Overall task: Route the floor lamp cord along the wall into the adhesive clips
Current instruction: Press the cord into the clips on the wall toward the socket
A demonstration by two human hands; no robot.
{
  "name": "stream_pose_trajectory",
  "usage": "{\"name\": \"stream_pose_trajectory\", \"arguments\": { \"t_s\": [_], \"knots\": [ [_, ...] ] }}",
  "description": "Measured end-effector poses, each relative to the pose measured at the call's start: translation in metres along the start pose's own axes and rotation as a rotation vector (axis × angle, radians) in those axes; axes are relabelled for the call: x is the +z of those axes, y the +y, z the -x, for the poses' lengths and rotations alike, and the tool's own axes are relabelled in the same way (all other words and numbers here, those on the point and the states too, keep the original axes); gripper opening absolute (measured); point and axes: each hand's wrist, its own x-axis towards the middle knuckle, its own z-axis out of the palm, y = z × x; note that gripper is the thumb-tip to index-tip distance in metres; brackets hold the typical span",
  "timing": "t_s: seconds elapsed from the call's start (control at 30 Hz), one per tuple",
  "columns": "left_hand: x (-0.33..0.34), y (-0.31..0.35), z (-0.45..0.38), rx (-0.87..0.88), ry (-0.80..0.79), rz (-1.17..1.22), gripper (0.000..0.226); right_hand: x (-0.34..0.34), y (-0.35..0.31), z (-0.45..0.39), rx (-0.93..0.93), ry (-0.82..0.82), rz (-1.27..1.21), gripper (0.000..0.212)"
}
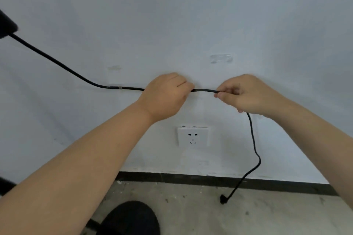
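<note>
A black lamp cord (204, 90) runs from the upper left down across the white wall, through a clear adhesive clip (120, 88), then level between my hands. My left hand (166, 95) is closed around the cord against the wall; whatever lies under it is hidden. My right hand (242, 93) pinches the cord between thumb and fingers a short way to the right. Below my right hand the cord hangs loose, and its plug (223, 199) rests on the floor. Another clear clip (221, 58) sits higher on the wall, with no cord in it.
A white wall socket (193, 136) is below my hands. A black baseboard (210, 179) meets the grey concrete floor. A dark lamp part (5, 25) shows at the left edge, and a black round shape (131, 217) lies at the bottom.
</note>
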Motion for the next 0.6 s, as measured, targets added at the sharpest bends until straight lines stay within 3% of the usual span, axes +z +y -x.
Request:
{"name": "stream_pose_trajectory", "arguments": {
  "t_s": [0.17, 0.33, 0.47, 0.6],
  "knots": [
    [0.003, 0.008, -0.013, -0.013, 0.041, 0.004, 0.024, -0.020, 0.003, 0.011, -0.111, 0.145, 0.164, 0.013],
    [-0.002, 0.003, -0.020, -0.044, 0.101, -0.023, 0.021, -0.037, -0.003, 0.008, -0.138, 0.313, 0.159, 0.015],
    [-0.008, -0.006, -0.028, -0.043, 0.167, -0.285, 0.011, -0.042, -0.020, -0.004, -0.313, 0.427, 0.314, 0.010],
    [-0.009, -0.002, -0.048, 0.024, 0.225, -0.426, 0.017, -0.058, -0.020, -0.008, -0.369, 0.467, 0.452, 0.013]
  ]
}}
